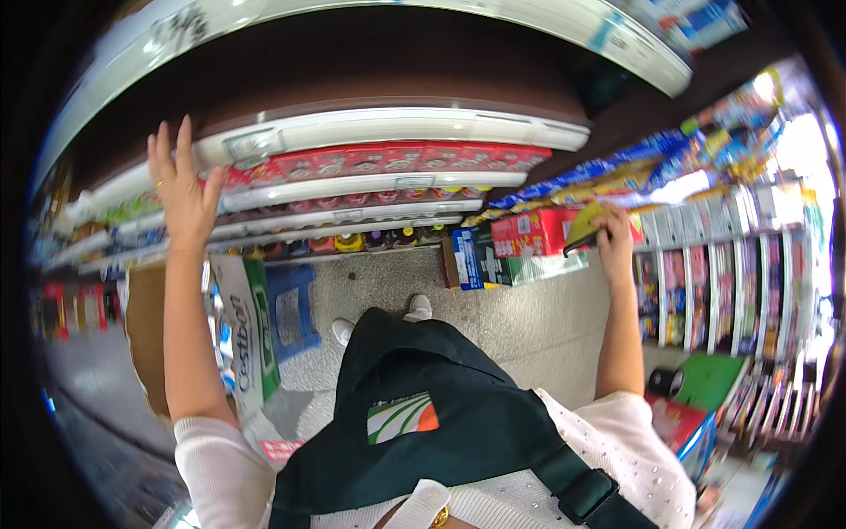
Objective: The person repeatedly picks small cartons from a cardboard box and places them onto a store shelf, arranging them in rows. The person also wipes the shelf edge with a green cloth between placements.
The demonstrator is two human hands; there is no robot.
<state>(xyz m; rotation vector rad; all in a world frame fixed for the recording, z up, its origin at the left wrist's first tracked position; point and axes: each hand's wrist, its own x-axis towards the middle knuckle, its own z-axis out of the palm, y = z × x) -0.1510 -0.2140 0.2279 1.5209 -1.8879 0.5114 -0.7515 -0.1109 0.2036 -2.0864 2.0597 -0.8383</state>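
My left hand [184, 187] is raised at the left, fingers apart, at the white front edge of a store shelf [396, 127]; it holds nothing, and whether it touches the edge I cannot tell. At the right, my right hand [615, 235] is closed on a yellow-green cloth [585, 225] with a dark edge or dark item beneath it, in front of red cartons. The shelf board behind the white edge is dark brown. Red packages [383, 161] stand in a row on the level below it, and bottles with coloured caps [349, 242] line the lowest level.
A blue plastic stool [291, 311] stands on the floor beside an open cardboard box [149, 330] and a Cestbon carton [248, 330]. Stacked cartons [522, 233] stand at the shelf's right end. Hanging snack bags [615, 162] and another stocked rack [720, 297] are at the right.
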